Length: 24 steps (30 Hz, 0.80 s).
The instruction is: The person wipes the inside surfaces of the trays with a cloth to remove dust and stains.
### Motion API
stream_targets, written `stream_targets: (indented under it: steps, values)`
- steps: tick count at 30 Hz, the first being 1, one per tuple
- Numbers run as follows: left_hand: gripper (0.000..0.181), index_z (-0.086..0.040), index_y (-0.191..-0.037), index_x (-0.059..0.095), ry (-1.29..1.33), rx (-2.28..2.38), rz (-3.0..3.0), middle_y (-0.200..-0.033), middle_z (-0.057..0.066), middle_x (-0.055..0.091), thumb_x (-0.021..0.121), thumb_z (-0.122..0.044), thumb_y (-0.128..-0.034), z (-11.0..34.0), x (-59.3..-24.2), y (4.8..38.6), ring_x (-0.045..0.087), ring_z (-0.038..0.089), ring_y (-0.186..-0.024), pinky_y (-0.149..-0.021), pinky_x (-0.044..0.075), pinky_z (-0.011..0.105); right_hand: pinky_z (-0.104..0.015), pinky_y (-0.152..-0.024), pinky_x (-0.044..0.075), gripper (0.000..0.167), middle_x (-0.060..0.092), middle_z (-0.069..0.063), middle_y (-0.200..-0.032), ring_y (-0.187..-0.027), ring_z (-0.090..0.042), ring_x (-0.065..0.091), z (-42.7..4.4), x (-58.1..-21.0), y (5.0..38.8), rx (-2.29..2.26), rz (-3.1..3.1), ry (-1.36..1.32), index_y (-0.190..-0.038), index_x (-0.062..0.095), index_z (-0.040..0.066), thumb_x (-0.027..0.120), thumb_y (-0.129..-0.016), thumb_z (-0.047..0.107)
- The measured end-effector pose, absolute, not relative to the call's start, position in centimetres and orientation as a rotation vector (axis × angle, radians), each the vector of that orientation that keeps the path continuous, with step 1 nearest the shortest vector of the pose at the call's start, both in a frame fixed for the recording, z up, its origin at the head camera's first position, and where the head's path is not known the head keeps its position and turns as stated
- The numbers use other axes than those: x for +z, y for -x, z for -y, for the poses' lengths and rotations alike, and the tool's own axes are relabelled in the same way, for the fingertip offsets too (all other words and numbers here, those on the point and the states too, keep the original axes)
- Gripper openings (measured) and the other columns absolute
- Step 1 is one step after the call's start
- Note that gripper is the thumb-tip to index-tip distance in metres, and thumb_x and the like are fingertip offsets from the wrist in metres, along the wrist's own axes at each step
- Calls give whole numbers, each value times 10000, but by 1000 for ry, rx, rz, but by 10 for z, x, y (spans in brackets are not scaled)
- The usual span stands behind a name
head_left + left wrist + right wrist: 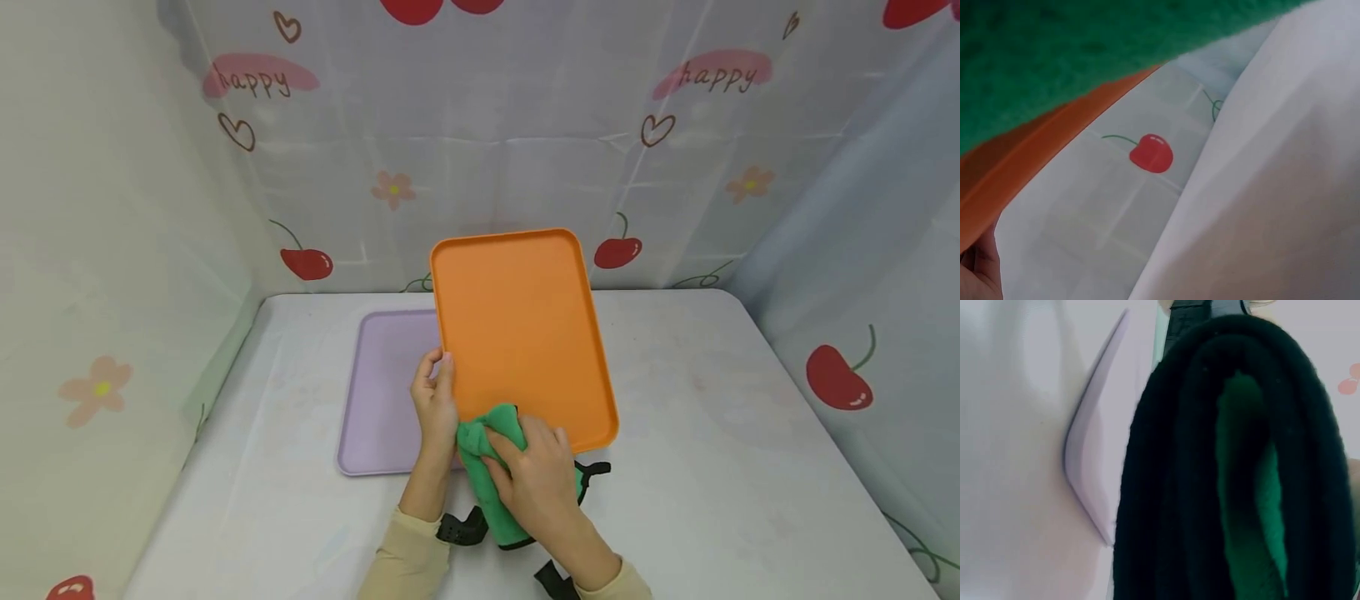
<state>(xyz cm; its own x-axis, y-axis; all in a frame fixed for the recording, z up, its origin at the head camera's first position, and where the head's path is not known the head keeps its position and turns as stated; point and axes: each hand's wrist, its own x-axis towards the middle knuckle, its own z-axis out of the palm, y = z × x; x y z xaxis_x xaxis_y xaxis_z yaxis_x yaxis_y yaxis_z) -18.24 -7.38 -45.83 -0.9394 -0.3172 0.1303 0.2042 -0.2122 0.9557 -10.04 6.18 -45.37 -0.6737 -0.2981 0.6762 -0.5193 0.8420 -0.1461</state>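
Note:
An orange tray (521, 325) is held up at a tilt, its face toward the head camera. My left hand (437, 410) grips it by the lower left edge, thumb at the rim; the fingers behind are mostly hidden. With my right hand (540, 479) I hold a folded green cloth (487, 483) with black edging against the tray's lower left part. The cloth (1072, 56) fills the top of the left wrist view, above the tray's edge (1029, 162). Seen from the right wrist, the folded black-edged cloth (1160, 519) hides the right hand's fingers.
A light purple tray (386, 392) lies flat on the white table (697, 467), partly covered by the orange tray and left hand. Curtains (510, 167) printed with cherries and flowers stand behind and at both sides. Black straps (463, 527) hang about the wrists.

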Motion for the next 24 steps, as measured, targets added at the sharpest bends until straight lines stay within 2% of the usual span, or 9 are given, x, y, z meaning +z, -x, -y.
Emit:
stream_targets:
  steps: [5,8,15,19,24]
  values:
    - [319,56,-1151,546,-116,-2229,1716,-466,-110,286,478,-235,-1039,72,-458,182,252,20,-374,-372,240,165,-303,-576,292,377,614,-75,-833,-720,-198,547,-65,-457,100,435,2328,-531,-1005,785,171,893,-652,246]
    - [312,55,-1123,543,-124,-2230,1701,-484,-107,328,486,-240,-1036,71,-458,182,279,16,-385,-398,281,164,-310,-573,294,388,612,-83,-842,-703,-211,549,-69,-458,99,435,2323,-494,-1010,784,174,896,-644,232]
    - [301,49,-1104,546,-123,-2263,1644,-675,-43,584,499,-239,-1030,71,-460,183,535,48,-533,-508,466,183,-304,-564,278,372,588,-91,-797,-633,-219,525,-90,-463,102,450,2342,-385,-991,785,156,899,-639,200]
    - [321,33,-1117,546,-106,-2294,1645,-735,-29,657,497,-273,-1031,74,-460,182,635,88,-598,-531,519,212,-311,-553,276,355,588,-126,-785,-628,-245,523,-110,-466,105,437,2347,-317,-974,784,124,896,-641,173]
    - [314,42,-1119,545,-102,-2283,1677,-666,-32,606,488,-255,-1034,76,-459,183,527,54,-493,-469,444,177,-338,-520,278,338,595,-182,-795,-628,-300,534,-133,-468,109,393,2346,-234,-969,781,91,886,-656,164]
